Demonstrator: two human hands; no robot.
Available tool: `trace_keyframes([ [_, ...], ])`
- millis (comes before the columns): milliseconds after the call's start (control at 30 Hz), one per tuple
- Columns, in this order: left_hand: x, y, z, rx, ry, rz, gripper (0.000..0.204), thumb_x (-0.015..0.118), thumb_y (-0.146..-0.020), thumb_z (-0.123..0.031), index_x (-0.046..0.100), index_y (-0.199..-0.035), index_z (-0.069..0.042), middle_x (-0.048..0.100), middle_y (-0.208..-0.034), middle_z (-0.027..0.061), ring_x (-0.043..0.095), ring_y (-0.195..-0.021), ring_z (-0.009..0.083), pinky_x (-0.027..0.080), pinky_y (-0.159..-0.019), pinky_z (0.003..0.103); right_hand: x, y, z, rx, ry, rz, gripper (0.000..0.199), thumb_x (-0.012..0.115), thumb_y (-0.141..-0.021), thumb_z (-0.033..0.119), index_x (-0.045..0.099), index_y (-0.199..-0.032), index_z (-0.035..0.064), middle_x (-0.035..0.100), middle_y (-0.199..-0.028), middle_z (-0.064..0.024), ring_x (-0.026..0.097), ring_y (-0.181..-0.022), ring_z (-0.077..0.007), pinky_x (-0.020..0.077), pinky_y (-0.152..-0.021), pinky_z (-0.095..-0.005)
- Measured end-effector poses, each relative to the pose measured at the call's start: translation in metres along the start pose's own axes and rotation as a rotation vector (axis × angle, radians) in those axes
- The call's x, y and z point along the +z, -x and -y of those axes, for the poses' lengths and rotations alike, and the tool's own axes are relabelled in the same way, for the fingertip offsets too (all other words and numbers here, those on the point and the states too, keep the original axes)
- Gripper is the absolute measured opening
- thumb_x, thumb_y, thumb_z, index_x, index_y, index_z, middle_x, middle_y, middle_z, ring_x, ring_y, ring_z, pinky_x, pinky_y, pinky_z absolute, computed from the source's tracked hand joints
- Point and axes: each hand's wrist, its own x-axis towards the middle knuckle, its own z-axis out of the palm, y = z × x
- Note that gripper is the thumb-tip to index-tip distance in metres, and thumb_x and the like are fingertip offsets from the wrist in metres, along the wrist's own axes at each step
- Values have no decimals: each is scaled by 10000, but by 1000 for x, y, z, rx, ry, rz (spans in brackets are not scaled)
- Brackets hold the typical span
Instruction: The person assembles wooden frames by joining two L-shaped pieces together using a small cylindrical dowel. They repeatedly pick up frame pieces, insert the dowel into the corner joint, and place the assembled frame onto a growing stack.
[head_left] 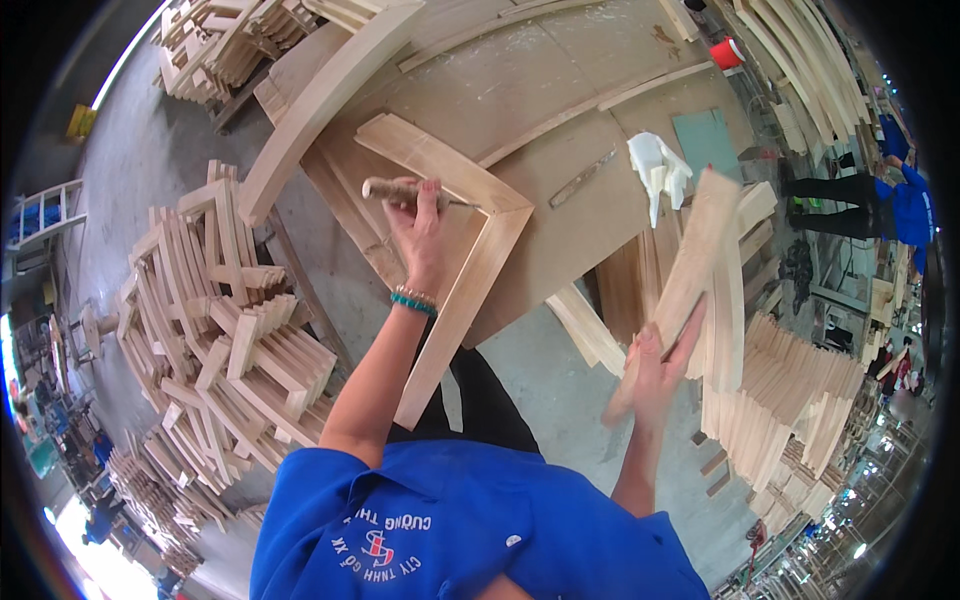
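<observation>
Left hand (pixel 418 222): clenched round a wooden tool handle (pixel 392 189), over the angled frame piece (pixel 470 262).
Right hand (pixel 655 370): gripping a pale wooden slat (pixel 690 265), raised and blurred, right of the table (pixel 560 110).
Frame piece: light wood, V-shaped joint, flat on the table.
Nearby: stacked slats (pixel 780 400).

Left hand (pixel 418 222) grips a wooden handle (pixel 392 189) over the angled frame (pixel 470 250) on the table (pixel 560 110); right hand (pixel 655 370) lifts a wooden slat (pixel 690 260).
</observation>
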Motion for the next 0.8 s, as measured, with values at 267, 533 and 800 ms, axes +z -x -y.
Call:
trace_keyframes([
  [267, -8, 11, 3, 51, -135, 152, 235, 604, -952, -202, 436, -1108, -151, 640, -993, 33, 579, -906, 96, 512, -747, 261, 6, 30, -50, 202, -1, 139, 752, 561, -917, 54, 131, -1530, 128, 545, -1127, -49, 461, -683, -73, 416, -578, -224],
  [533, 4, -1, 9, 128, -143, 190, 229, 602, -950, -165, 438, -1109, -144, 644, -982, 40, 587, -885, 99, 499, -741, 253, 11, 35, -68, 236, -10, 210, 738, 559, -897, 31, 175, -1524, 103, 469, -1365, -66, 500, -780, -63, 448, -633, -213],
  [800, 7, -25, 14, 36, -153, 233, 225, 614, -940, -159, 448, -1091, -139, 644, -944, 31, 619, -900, 116, 512, -749, 272, 11, 29, -67, 129, 75, 227, 745, 556, -896, 50, 171, -1527, 143, 557, -972, -13, 449, -611, -61, 413, -520, -215],
])
